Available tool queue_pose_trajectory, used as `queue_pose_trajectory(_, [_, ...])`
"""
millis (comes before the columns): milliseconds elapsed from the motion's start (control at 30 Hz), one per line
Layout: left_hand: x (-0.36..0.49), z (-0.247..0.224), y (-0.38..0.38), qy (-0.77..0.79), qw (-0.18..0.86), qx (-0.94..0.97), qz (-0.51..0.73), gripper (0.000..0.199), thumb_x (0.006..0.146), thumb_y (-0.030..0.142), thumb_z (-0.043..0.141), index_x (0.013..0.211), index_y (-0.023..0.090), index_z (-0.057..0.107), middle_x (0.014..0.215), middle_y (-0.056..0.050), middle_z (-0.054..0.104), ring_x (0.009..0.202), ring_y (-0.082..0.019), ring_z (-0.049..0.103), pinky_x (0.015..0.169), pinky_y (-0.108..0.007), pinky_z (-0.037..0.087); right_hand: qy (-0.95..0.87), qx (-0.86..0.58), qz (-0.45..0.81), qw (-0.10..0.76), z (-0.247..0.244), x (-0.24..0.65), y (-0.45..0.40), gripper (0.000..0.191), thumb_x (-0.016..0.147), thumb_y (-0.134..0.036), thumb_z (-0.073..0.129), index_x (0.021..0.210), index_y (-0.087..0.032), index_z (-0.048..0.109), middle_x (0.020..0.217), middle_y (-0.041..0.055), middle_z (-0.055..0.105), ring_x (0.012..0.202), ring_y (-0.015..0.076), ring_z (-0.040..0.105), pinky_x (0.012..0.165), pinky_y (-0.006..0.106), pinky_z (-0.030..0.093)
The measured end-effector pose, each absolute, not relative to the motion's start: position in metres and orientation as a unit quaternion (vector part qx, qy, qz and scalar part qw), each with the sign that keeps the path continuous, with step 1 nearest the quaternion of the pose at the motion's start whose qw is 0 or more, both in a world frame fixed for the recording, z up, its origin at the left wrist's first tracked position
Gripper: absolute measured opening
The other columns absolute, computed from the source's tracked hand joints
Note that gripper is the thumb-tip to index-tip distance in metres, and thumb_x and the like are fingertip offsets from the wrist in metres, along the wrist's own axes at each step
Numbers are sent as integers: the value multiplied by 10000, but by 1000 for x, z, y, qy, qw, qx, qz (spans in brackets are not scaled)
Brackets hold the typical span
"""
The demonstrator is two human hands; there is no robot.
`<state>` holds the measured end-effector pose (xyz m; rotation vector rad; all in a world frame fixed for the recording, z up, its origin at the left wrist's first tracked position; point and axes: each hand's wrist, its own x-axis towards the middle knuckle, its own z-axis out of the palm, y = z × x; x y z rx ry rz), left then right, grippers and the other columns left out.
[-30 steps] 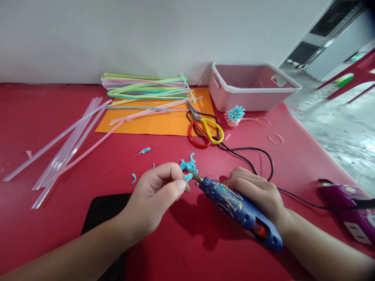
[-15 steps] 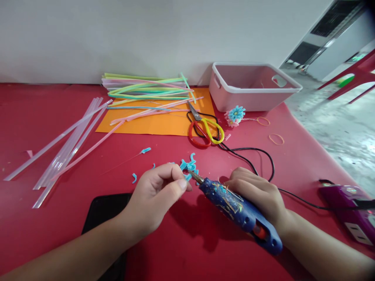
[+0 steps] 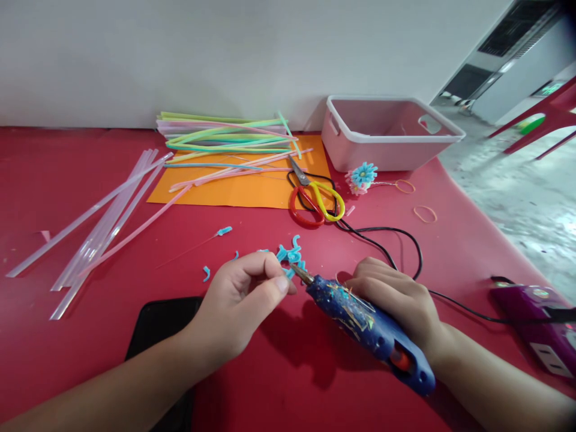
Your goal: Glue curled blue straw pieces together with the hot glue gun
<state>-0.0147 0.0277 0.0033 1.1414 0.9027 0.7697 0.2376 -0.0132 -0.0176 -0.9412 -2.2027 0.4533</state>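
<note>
My left hand [image 3: 245,300] pinches a small light-blue fuzzy piece [image 3: 288,273] between thumb and forefinger. In my right hand [image 3: 396,297] is a blue glue gun [image 3: 360,321], its body speckled with glitter and dried strands. The metal nozzle points left and meets, or nearly meets, the pinched piece; I cannot tell if they touch. Just beyond my left fingertips lie several curled blue pieces [image 3: 294,255] on the red table. A thin stem with a blue fuzzy tip [image 3: 224,231] rests farther left.
Scissors [image 3: 317,201] with red and yellow handles lie by an orange sheet [image 3: 216,195] bearing fuzzy stems [image 3: 225,141]. Clear glue sticks [image 3: 108,222] are at left, a phone [image 3: 164,324] under my left forearm. A pink basket [image 3: 387,153], blue flower [image 3: 363,174], black cord [image 3: 416,252] and purple power strip [image 3: 531,324] stand rightward.
Almost nothing differs. Both hands keep their places, with the glue gun's nozzle still at the blue piece.
</note>
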Motion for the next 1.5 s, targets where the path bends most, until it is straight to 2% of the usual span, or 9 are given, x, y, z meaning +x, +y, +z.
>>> queue_pose_trajectory(400, [-14,6,28,397,667,529,343,225,875,251,580,670,212,494,624,45,439,599,-121,390,585,-285,305,-854,-351,155,351,-11,234,-11,176,981,-327,479,1000,-186,582,698,25,583,626,170,460,621,335,408])
queue_pose_trajectory(633, [-12,9,27,402,659,531,349,222,838,238,604,647,209,493,611,46,448,589,-116,406,577,-272,320,-857,-350,153,346,-9,233,-10,215,980,-410,516,993,-203,573,689,22,571,605,177,461,620,345,403])
queue_pose_trajectory(867, [-10,10,28,394,652,536,365,215,838,179,601,635,195,529,618,43,511,625,-108,492,619,-246,390,-861,-347,140,346,-9,233,-9,136,1001,-284,468,986,-196,571,686,22,593,604,171,479,616,335,415])
queue_pose_trajectory(1033, [-9,14,28,383,630,561,377,206,876,198,625,672,185,602,628,41,516,587,-91,456,575,-227,379,-838,-349,160,387,-6,232,-12,56,962,-232,525,974,-205,573,697,18,583,593,167,503,595,331,435])
queue_pose_trajectory(1067, [-8,14,28,378,625,567,381,189,889,204,627,701,185,626,639,38,524,588,-91,461,572,-225,383,-827,-354,168,402,-6,232,-13,28,945,-198,543,955,-214,563,710,16,577,599,165,510,596,328,442])
queue_pose_trajectory(1167, [-9,13,28,373,583,603,397,134,915,202,630,793,188,683,703,21,563,608,-97,490,577,-227,407,-799,-392,187,416,-6,233,-15,138,888,-116,590,921,-238,533,735,14,550,617,171,518,595,330,454])
queue_pose_trajectory(1300, [-11,9,26,364,500,665,418,113,937,193,629,872,201,721,782,-8,616,700,-128,568,652,-254,457,-795,-416,197,395,-8,236,-15,154,869,-174,627,926,-260,514,731,20,537,605,194,511,561,344,448])
queue_pose_trajectory(1500, [-13,5,26,341,466,697,426,121,955,183,615,896,207,718,791,-15,652,718,-139,599,663,-259,477,-803,-404,193,394,-8,234,-16,159,864,-147,604,868,-253,486,712,0,530,593,172,499,581,322,436])
